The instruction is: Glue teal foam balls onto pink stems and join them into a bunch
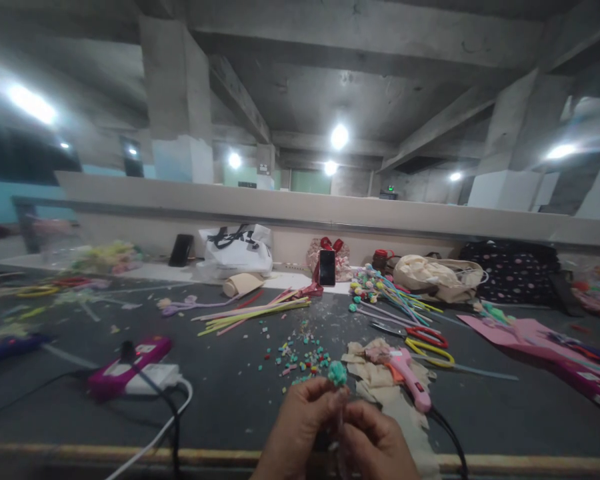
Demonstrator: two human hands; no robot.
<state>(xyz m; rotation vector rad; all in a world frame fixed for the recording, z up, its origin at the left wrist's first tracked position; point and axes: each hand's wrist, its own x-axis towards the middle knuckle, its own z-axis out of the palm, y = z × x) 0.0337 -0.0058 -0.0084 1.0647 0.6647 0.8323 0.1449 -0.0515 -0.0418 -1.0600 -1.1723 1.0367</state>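
At six o'clock, the left hand (pixel 305 413) pinches a stemmed turquoise bead cluster (pixel 337 373) just under its head; the right hand (pixel 377 433) curls closed lower on the stem. Beyond them: pink glue gun (pixel 411 381), two o'clock; scattered beads, eleven; dark-screened smartphone (pixel 327 268), twelve.

craft workshop, bare concrete pillars (pixel 174 87), ceiling lights (pixel 339 137), dark worktable (pixel 225 400), pink glue gun (pixel 406 371), scissors (pixel 406 333), scattered colored bits (pixel 308 358)

Ceiling (pixel 310 100): grey conc. w/ beams (pixel 365 43)
Pillars (pixel 167 87): conc., paler below
Lights (pixel 339 137): several, brt wht
Tbl (pixel 220 413): dk grey top
Partition (pixel 290 204): low, off-wht, behind tbl
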